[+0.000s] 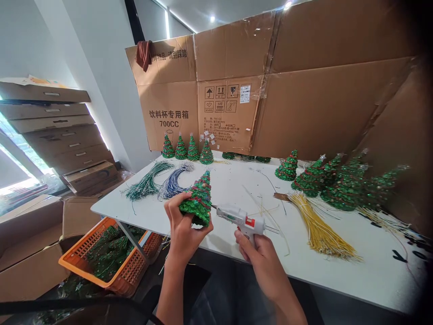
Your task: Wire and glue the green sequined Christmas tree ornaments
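Tilted above the table's near edge is a small green tinsel Christmas tree (pixel 200 198) with red garland. My left hand (pixel 184 230) grips it around its base. My right hand (pixel 255 248) is wrapped around the handle of a white hot glue gun (pixel 233 214) with a red patch on its body. The gun's nozzle points left, at the tree's right side; whether it touches cannot be told. A clear glue stick (pixel 272 229) sticks out of the gun's rear. Behind the tree lie a bundle of blue-and-white wires (pixel 176 180) and a green bundle (pixel 147 183).
Several finished-looking trees (pixel 180 148) line the table's back, and more trees (pixel 345 180) crowd the right. Yellow wires (pixel 313 225) lie tied in a bundle. Tall cardboard (pixel 230 104) walls the back. Below left, an orange crate (pixel 91 273) holds green tinsel trees.
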`<state>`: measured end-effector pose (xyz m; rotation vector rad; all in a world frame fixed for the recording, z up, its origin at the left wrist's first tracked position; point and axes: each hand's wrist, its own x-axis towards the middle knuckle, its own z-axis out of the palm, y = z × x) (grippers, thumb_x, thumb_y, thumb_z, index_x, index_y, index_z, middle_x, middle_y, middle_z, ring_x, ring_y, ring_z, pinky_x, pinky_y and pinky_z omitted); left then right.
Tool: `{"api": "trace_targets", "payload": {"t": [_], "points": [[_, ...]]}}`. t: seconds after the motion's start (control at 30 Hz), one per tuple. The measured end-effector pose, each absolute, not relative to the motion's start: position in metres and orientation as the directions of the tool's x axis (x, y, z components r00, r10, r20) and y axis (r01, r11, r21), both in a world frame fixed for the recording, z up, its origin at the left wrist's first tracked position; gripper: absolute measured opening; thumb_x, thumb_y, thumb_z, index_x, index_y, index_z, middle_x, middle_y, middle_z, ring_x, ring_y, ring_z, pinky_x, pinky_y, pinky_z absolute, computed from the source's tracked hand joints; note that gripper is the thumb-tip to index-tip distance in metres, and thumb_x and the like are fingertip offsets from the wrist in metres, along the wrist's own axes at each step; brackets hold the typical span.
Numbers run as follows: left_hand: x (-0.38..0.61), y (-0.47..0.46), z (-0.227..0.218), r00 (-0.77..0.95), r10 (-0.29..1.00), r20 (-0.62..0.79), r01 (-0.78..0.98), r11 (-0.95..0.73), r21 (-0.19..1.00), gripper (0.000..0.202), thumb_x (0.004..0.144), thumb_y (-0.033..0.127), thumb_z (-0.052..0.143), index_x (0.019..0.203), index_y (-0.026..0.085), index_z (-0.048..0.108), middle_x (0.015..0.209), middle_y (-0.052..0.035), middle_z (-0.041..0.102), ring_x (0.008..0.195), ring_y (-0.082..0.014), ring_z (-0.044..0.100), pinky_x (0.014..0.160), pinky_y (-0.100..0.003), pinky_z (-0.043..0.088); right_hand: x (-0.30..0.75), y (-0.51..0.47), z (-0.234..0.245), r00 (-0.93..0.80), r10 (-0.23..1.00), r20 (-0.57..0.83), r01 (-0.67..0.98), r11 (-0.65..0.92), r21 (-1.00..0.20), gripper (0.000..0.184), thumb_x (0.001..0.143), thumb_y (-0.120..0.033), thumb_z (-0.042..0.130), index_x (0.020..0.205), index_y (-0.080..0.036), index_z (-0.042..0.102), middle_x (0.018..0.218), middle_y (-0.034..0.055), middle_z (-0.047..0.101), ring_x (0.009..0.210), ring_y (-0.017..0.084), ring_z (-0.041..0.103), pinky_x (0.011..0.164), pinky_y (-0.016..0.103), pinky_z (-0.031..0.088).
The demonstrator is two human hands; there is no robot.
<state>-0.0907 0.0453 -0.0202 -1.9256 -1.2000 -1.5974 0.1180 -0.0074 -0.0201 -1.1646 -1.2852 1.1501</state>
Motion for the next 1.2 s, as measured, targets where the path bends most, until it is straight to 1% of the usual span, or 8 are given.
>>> {"api": "trace_targets", "payload": {"t": [0.2,0.4,0.53,0.63,0.77,1.0,1.1,1.2], "points": [[-0.089,0.045,-0.021,-0.024,0.398,0.917,0.783,-0.563,0.265,0.025,0.079,0.016,0.088,0.095,0.021,0.069,0.139,-0.0131,0.051,0.13,-0.0378,0.051,0.109,-0.057,0.05,0.119,-0.006,-0.026,-0.033,0.999,0.033,0.066,0.035,-0.997,0.054,0.097,-0.069,0.066,0.07,-0.025,0.049,0.062,-0.005,0.038,0.062,0.015,0.033,0.059,0.033,0.027],[-0.088,0.044,-0.02,-0.052,0.413,0.909,0.783,-0.548,0.294,0.023,0.08,0.02,0.088,0.095,0.021,0.071,0.139,-0.0123,0.05,0.132,-0.0379,0.05,0.109,-0.056,0.05,0.119,-0.007,-0.026,-0.058,0.998,0.023,0.024,0.024,-0.999,0.046,0.099,-0.069,0.065,0.098,-0.023,0.064,0.066,-0.0073,0.034,0.063,0.014,0.03,0.059,0.032,0.026],[-0.087,0.043,-0.019,-0.05,0.403,0.914,0.78,-0.556,0.288,0.023,0.081,0.019,0.088,0.095,0.021,0.071,0.139,-0.0123,0.051,0.131,-0.0377,0.051,0.109,-0.056,0.05,0.118,-0.004,-0.028,-0.043,0.999,0.016,0.026,0.017,-1.0,0.051,0.097,-0.07,0.066,0.081,-0.024,0.053,0.065,-0.0069,0.034,0.062,0.013,0.029,0.059,0.032,0.025],[-0.086,0.043,-0.02,-0.06,0.408,0.911,0.774,-0.558,0.3,0.023,0.08,0.019,0.088,0.095,0.021,0.071,0.139,-0.0123,0.051,0.132,-0.0378,0.051,0.111,-0.056,0.05,0.117,-0.003,-0.03,-0.024,1.0,0.008,0.015,0.009,-1.0,0.052,0.097,-0.071,0.066,0.079,-0.025,0.049,0.065,-0.0072,0.034,0.061,0.013,0.029,0.059,0.032,0.025],[-0.086,0.043,-0.021,-0.091,0.418,0.904,0.75,-0.568,0.338,0.023,0.08,0.019,0.088,0.095,0.022,0.072,0.14,-0.0111,0.051,0.134,-0.037,0.051,0.114,-0.058,0.049,0.115,-0.004,-0.028,-0.023,1.0,0.004,-0.006,0.004,-1.0,0.05,0.096,-0.071,0.066,0.085,-0.023,0.058,0.065,-0.0068,0.037,0.061,0.013,0.032,0.06,0.032,0.028],[-0.086,0.043,-0.022,-0.133,0.449,0.884,0.718,-0.571,0.398,0.022,0.079,0.018,0.09,0.096,0.023,0.075,0.142,-0.0104,0.05,0.135,-0.0354,0.052,0.117,-0.057,0.047,0.113,-0.006,-0.02,-0.029,1.0,0.007,-0.043,0.006,-0.999,0.05,0.095,-0.066,0.071,0.113,-0.019,0.07,0.071,-0.0052,0.043,0.062,0.013,0.031,0.059,0.031,0.025],[-0.087,0.042,-0.021,-0.134,0.447,0.884,0.718,-0.571,0.398,0.022,0.079,0.018,0.089,0.096,0.022,0.075,0.142,-0.0104,0.05,0.135,-0.035,0.052,0.117,-0.056,0.047,0.113,-0.006,-0.02,-0.028,1.0,0.004,-0.048,0.003,-0.999,0.051,0.094,-0.067,0.072,0.108,-0.018,0.071,0.068,-0.0051,0.044,0.061,0.013,0.031,0.059,0.031,0.025],[-0.086,0.041,-0.02,-0.128,0.442,0.888,0.715,-0.58,0.392,0.02,0.079,0.017,0.089,0.093,0.022,0.075,0.141,-0.0106,0.05,0.134,-0.0352,0.052,0.116,-0.057,0.048,0.112,-0.005,-0.022,-0.013,1.0,-0.002,-0.052,-0.003,-0.999,0.052,0.092,-0.071,0.071,0.092,-0.019,0.068,0.063,-0.0061,0.04,0.059,0.012,0.032,0.058,0.031,0.026]]}}
